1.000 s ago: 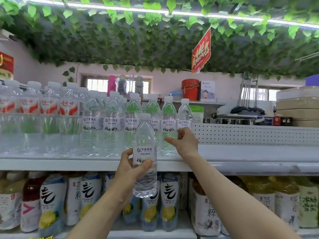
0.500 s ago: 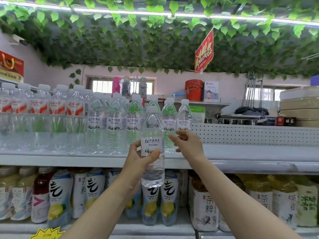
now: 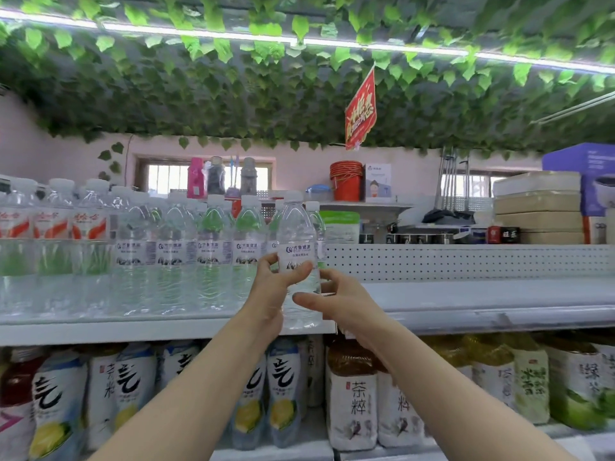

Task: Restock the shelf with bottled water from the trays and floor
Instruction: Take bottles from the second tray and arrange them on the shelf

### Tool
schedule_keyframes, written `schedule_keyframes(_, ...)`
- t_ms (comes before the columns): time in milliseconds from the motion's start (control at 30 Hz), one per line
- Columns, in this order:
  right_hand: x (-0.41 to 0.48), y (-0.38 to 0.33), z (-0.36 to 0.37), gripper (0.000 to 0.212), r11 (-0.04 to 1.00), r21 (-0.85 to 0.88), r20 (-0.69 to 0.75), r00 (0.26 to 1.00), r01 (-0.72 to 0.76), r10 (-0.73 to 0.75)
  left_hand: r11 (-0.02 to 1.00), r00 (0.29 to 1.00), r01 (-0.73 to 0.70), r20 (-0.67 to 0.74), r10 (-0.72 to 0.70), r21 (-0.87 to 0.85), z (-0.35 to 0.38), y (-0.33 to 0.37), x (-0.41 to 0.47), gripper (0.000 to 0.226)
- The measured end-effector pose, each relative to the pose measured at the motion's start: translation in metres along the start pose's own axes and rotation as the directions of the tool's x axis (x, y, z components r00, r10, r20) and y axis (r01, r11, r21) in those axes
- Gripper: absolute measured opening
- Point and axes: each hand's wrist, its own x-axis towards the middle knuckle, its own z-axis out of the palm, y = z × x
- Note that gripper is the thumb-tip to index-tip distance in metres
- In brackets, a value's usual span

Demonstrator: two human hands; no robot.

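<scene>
A clear water bottle (image 3: 297,241) with a white label and white cap stands upright at the front edge of the white upper shelf (image 3: 466,301), at the right end of a row of like bottles (image 3: 213,254). My left hand (image 3: 271,294) grips its middle, thumb across the front. My right hand (image 3: 336,302) is at the bottle's lower right side with thumb and fingers curled toward it; whether they clasp it is unclear. Red-labelled water bottles (image 3: 53,227) fill the shelf's left part.
The upper shelf to the right of the bottle is bare, backed by a white pegboard (image 3: 466,261). Tea and juice bottles (image 3: 352,400) fill the lower shelf. Stacked boxes (image 3: 539,211) and a red bucket (image 3: 346,181) sit behind. Leafy vines hang overhead.
My left hand has lifted the bottle up and to the right onto the shelf's front edge. My right hand came down from the back bottles to the bottle's lower side.
</scene>
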Motion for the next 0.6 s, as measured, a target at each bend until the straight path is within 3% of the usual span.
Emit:
schedule_keyframes(67,0.006,0.001,-0.006,0.03,1.0,0.001,-0.007,1.0,-0.01,0.01,1.0,1.0,-0.013,0.002,0.013,0.011,0.008,-0.001,0.004,0.073)
schedule_keyframes(167,0.016,-0.002,-0.012,0.026,0.999,0.032,-0.015,0.999,-0.039,0.04,0.998,1.0,-0.027,0.016,0.027,0.05,0.014,-0.001,0.013,0.073)
schedule_keyframes(300,0.036,0.004,-0.016,0.05,0.996,0.054,-0.113,0.99,-0.076,0.082,0.966,0.995,-0.096,0.049,0.086,0.24,0.011,0.002,0.019,0.066)
schedule_keyframes(400,0.05,0.013,-0.021,0.051,0.991,0.071,-0.142,0.983,-0.109,0.119,0.913,0.993,-0.115,0.033,0.111,0.392,0.002,-0.001,0.02,0.064)
schedule_keyframes(600,0.068,0.024,-0.016,0.058,0.985,0.061,-0.14,0.976,-0.16,0.167,0.83,0.999,0.017,0.022,-0.036,0.558,-0.005,-0.019,0.019,0.069)
